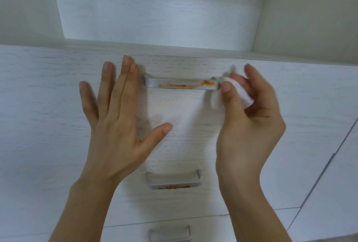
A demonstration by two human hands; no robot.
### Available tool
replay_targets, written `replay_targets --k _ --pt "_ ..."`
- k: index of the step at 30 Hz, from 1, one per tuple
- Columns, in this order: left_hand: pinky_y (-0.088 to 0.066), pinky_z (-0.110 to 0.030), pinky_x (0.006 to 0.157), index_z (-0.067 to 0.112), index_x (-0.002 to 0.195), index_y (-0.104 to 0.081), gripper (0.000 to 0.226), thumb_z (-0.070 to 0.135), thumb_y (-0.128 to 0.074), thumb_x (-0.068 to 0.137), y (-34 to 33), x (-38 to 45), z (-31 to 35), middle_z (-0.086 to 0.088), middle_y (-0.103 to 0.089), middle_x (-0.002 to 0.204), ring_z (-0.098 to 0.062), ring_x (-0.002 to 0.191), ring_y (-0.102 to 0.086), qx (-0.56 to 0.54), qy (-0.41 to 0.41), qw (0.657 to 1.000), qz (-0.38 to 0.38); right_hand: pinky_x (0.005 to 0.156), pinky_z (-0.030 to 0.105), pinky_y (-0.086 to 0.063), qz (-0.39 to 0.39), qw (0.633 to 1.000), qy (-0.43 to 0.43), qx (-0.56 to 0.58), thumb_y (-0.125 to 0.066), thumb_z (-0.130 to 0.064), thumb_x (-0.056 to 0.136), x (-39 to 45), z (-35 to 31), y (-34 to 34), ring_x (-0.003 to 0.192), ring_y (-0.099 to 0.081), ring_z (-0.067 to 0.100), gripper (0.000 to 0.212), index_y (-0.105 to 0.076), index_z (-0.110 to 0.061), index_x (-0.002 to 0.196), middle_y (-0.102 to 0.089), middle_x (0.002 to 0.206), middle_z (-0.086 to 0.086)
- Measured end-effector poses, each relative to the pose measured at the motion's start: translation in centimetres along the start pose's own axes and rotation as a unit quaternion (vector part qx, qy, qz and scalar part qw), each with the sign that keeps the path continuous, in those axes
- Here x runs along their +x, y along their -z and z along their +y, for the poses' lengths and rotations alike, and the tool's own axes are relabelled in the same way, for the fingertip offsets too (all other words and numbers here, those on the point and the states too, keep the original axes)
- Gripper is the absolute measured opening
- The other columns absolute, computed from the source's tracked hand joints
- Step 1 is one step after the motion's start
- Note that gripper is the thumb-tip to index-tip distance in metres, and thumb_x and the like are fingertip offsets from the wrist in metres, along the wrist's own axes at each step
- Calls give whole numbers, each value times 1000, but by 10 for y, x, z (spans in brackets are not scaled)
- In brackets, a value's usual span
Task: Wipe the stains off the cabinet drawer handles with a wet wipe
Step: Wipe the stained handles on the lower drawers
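Observation:
The top drawer handle (182, 83) is a grey metal bar with an orange-red smear along its front. My right hand (246, 117) pinches a folded white wet wipe (232, 94) between thumb and fingers, right at the handle's right end. My left hand (116, 117) lies flat with straight, spread fingers on the white drawer front (184, 125), just left of the handle. Below, the second handle (174, 180) carries an orange stain on its lower edge. A third handle (170, 233) shows at the bottom, with no stain visible.
An open white shelf recess (160, 9) sits above the drawers. To the right stands a white cabinet door (333, 164) with a slanted seam. A faint smudge marks the drawer front under the top handle.

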State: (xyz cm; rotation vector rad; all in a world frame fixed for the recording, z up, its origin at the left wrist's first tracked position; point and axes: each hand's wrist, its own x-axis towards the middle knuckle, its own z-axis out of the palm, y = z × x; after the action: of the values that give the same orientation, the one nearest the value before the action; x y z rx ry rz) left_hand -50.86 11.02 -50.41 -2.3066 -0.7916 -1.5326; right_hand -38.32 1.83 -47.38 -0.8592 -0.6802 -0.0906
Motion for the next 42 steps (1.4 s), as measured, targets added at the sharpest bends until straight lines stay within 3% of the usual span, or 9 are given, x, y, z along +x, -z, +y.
replay_targets --k 3,7,11,14,21,26,36,39,42 --pt "19 -41 113 10 152 1 89 69 -26 90 1 0 0 -3 -2 159 -17 145 12 3 -1 1000 -4 74 6 -47 -1 1000 -20 3 -71 -18 82 2 -2 -1 80 -64 -5 15 -72 -24 97 -70 82 -16" --pt "19 -43 112 9 152 1 90 70 -25 90 1 0 0 -5 -2 159 -17 145 12 9 -2 1000 -7 71 14 -51 -12 999 -49 14 -66 -30 87 -5 1 -1 63 -52 1 13 -75 -26 95 -57 65 -7" --pt "18 -44 112 7 151 0 91 70 -24 90 0 0 0 -5 -2 159 -17 145 12 13 0 1000 -5 67 4 -45 -26 998 -60 16 -71 -23 83 -1 1 5 69 -57 -3 13 -74 -33 90 -66 73 -2" --pt "17 -46 113 7 151 -1 91 70 -24 90 -1 0 1 -5 -2 159 -18 145 12 12 3 1000 -4 69 0 -42 -38 998 -48 10 -72 -22 82 2 1 6 79 -61 -9 15 -73 -34 91 -71 88 -14" --pt "15 -48 113 5 151 -3 90 70 -24 91 -2 -1 0 -8 -5 159 -21 145 9 11 3 1000 1 81 6 -45 -57 998 11 -7 -72 -14 81 0 2 8 96 -63 -4 20 -72 -31 91 -72 96 -14" --pt "16 -46 113 6 151 -4 89 69 -25 91 -1 -1 0 -7 -6 159 -20 146 8 6 1 1000 3 82 11 -47 -31 999 40 12 -72 -12 81 1 4 12 94 -64 4 24 -71 -34 91 -71 95 -11" --pt "17 -45 113 9 151 -1 89 69 -24 91 -1 -2 -1 -7 -4 159 -20 146 10 21 -13 1000 7 85 14 -49 -25 997 79 -6 -71 -11 82 -4 13 0 98 -64 2 22 -71 -29 94 -70 97 -14" --pt "16 -45 113 9 151 1 85 67 -23 93 -2 -1 -2 -7 -5 159 -19 145 10 31 -12 999 14 88 23 -52 -36 986 148 -62 -70 -5 82 -8 13 3 99 -64 6 24 -69 -18 102 -69 101 -5" --pt "12 -45 114 11 152 -1 79 64 -21 96 -4 -2 -5 -9 -10 159 -18 146 7 62 -18 997 29 87 23 -51 -45 976 191 -96 -70 -8 83 -7 13 4 98 -63 10 24 -67 -21 103 -68 100 -8"
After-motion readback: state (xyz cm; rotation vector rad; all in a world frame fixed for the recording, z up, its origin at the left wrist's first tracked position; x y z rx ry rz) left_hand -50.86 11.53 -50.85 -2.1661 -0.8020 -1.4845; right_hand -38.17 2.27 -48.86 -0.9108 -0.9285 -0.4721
